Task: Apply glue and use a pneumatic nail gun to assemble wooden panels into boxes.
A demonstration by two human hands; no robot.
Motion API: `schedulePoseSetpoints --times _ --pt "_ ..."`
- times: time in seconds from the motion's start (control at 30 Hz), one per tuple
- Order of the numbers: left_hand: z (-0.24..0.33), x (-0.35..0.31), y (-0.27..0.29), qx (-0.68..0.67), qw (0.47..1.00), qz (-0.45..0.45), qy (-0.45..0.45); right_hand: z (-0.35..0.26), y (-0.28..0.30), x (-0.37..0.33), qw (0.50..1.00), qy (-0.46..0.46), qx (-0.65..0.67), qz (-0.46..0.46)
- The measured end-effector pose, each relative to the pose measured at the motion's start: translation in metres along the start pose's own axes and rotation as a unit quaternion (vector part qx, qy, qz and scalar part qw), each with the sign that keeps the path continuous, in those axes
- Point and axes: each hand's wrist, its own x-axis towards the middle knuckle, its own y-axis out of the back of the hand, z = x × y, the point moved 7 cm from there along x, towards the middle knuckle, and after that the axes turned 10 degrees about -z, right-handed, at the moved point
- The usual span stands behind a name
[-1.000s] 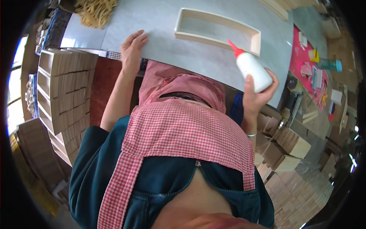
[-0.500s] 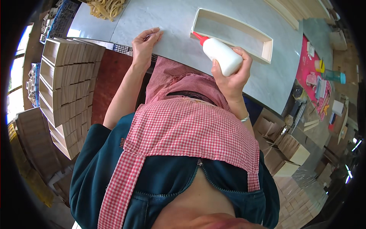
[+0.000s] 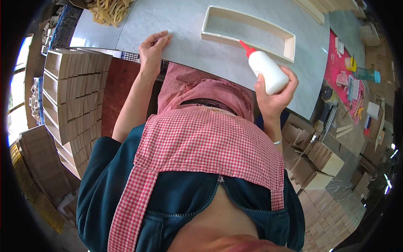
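My right hand (image 3: 279, 94) grips a white squeeze glue bottle (image 3: 268, 71) with a red pointed nozzle. The bottle is tilted, and its tip is at the near long side of a shallow rectangular wooden frame (image 3: 224, 39), about midway along it. Through the frame the grey tabletop (image 3: 176, 21) shows. A thin whitish line runs along the frame's upper edges. Off to the left, near the table's front edge, rests my left hand (image 3: 152, 48), its fingers curled and pressed together. Whatever they may hold is hidden.
Stacked wooden frames (image 3: 75, 84) stand left of the table. Tan rubber bands (image 3: 109, 11) lie heaped at its far left. Wooden strips (image 3: 312, 10) lie at the far right. A pink-covered surface (image 3: 336, 71) beyond carries a teal bottle (image 3: 368, 75). Wooden boxes (image 3: 319, 161) sit at lower right.
My right hand has moved the glue bottle to the right, its tip going from the frame's left corner along the near side. My left hand has barely moved.
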Motion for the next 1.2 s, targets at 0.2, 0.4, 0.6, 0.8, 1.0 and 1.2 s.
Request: schedulePoseSetpoints --times 0.2,0.4,0.6,0.8,1.0,1.2 --pt "0.002 0.000 -0.002 0.015 1.000 0.002 0.001 0.012 0.025 -0.010 0.999 -0.026 -0.025 0.023" --pt "0.000 0.001 -0.001 0.016 1.000 0.000 -0.001 0.026 0.051 -0.020 0.995 -0.073 -0.040 0.061" --pt "-0.007 0.004 0.009 0.012 1.000 -0.005 0.005 0.037 0.078 -0.030 0.986 -0.110 -0.082 0.096" --pt "-0.007 0.005 0.011 0.024 1.000 -0.004 0.013 0.048 0.097 -0.038 0.977 -0.133 -0.115 0.116" --pt "-0.003 0.006 0.000 0.072 0.997 -0.009 0.014 0.060 0.102 -0.033 0.973 -0.159 -0.096 0.140" --pt "0.020 0.005 -0.029 0.376 0.924 -0.070 -0.019 0.097 0.116 -0.016 0.945 -0.212 0.024 0.248"
